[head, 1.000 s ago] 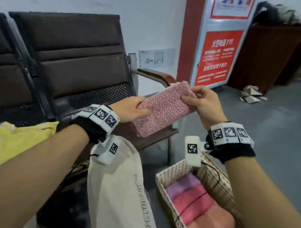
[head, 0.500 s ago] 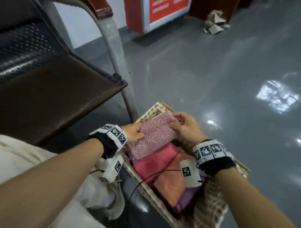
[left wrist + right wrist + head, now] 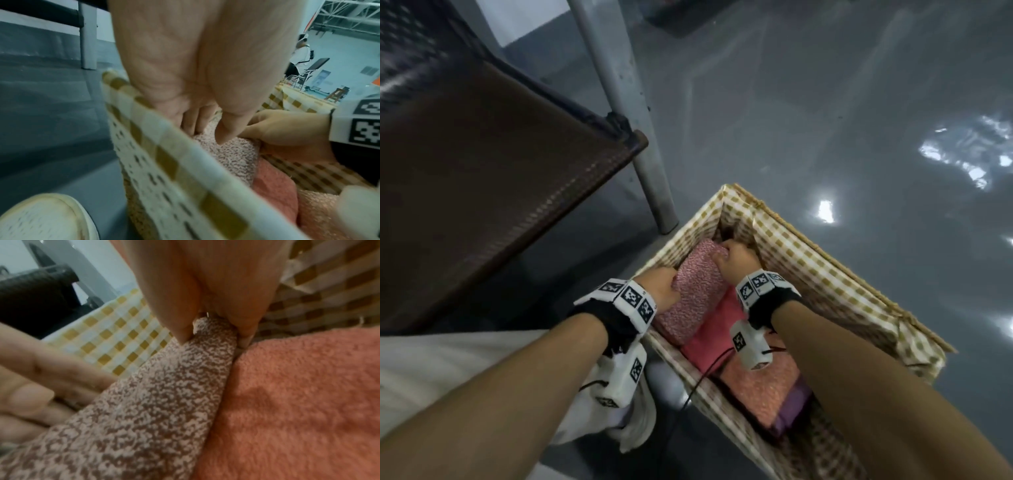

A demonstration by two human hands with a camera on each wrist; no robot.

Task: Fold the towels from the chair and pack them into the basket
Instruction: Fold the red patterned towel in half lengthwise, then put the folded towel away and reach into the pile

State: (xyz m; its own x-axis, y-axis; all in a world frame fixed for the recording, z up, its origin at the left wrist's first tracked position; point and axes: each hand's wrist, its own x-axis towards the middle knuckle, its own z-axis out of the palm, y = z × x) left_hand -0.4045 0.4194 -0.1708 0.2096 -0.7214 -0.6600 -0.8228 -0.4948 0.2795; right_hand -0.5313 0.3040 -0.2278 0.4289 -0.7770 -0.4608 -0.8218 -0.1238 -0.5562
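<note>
Gripping the folded speckled pink towel (image 3: 697,291) from both ends, the left hand (image 3: 662,289) and right hand (image 3: 734,258) held it inside the basket (image 3: 825,270), at the middle of the head view. Only that view showed the whole layout: the towel lay at the far end of the basket, against the left wall, on top of a coral towel (image 3: 717,337), with an orange towel (image 3: 763,387) and a purple towel (image 3: 796,404) lower in the frame.

The left wrist view showed what the head view hid: the left fingers (image 3: 191,123) curled down between the checked lining (image 3: 170,146) and the towel's end, thumb on top. The right wrist view showed the right fingers (image 3: 179,318) pinching the towel's far corner, with the coral towel filling the right of that frame.

Little open room remained: the towel nearly touched the left wall, while a gap stayed at the basket's far corner. The chair leg (image 3: 640,144) stood just beyond the basket's upper-left rim, and the chair seat (image 3: 482,178) filled the upper left. A white shoe (image 3: 635,421) sat beside the basket's lower-left side.

Half a second earlier the towel had been held above the rim; now it was down inside, and the camera looked more steeply downward.
</note>
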